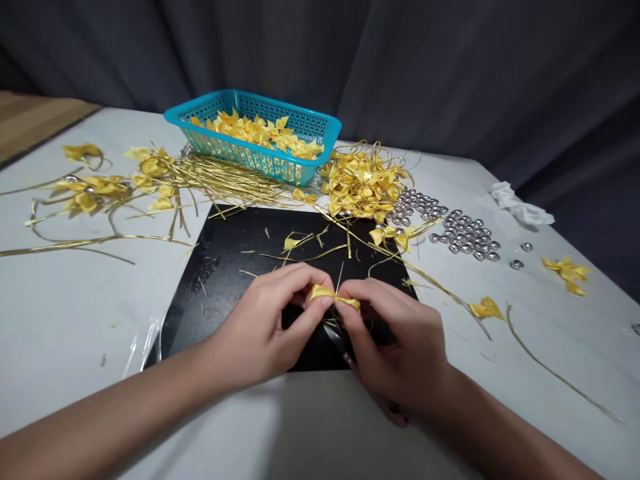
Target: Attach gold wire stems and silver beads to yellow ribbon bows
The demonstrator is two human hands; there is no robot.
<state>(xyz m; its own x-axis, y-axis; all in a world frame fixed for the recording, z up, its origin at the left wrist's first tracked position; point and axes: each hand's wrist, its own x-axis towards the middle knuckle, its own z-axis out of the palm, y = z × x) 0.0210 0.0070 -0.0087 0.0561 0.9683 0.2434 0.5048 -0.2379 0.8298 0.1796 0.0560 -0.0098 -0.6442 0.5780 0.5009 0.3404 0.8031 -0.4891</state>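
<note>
Between my hands, over the black mat [235, 247], is a small yellow satin ribbon bow [320, 291]. My left hand [273, 323] pinches its left loop between thumb and forefinger. The right loop is gripped by the fingertips of my right hand [400, 333]. A thin pale strand [340, 275] sticks up from the bow's narrow middle; whether it is wire or cord I cannot tell. Scissors [345, 347] lie under my right hand, partly hidden by it. Snipped gold bits and a loose yellow ribbon piece [290, 244] lie on the mat.
A blue plastic basket [200, 137] of yellow ribbon pieces stands at the back, beside gold cord lengths [225, 180]. A heap of finished-looking bows [365, 180] sits right of it, near many silver beads [465, 233]. Crumpled white tissue [520, 205] lies far right.
</note>
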